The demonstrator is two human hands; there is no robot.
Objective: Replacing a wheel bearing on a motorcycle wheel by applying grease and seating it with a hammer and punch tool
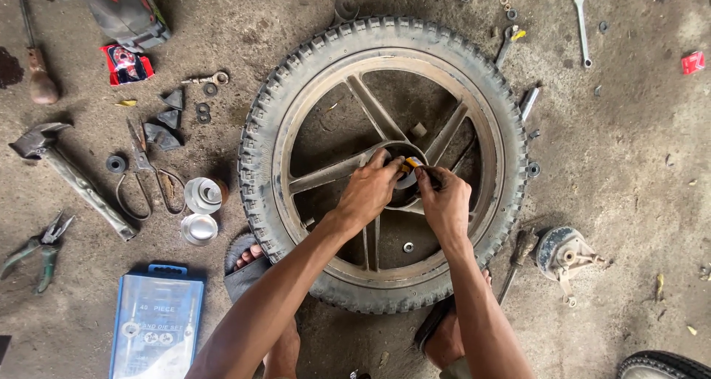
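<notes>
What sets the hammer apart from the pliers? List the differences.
The hammer is the longer tool, with a grey metal head and a dull, worn handle; the pliers are shorter, with green grips. The hammer is a single piece lying on a slant; the pliers are two hinged arms, their handles spread apart. Both lie on the concrete floor, left of the wheel, away from both hands.

dusty concrete floor (637, 164) carries a wheel (385, 164), hammer (70, 175), scissors (144, 171), pliers (37, 249), blue case (157, 323), perhaps a brake hub (566, 253).
</notes>
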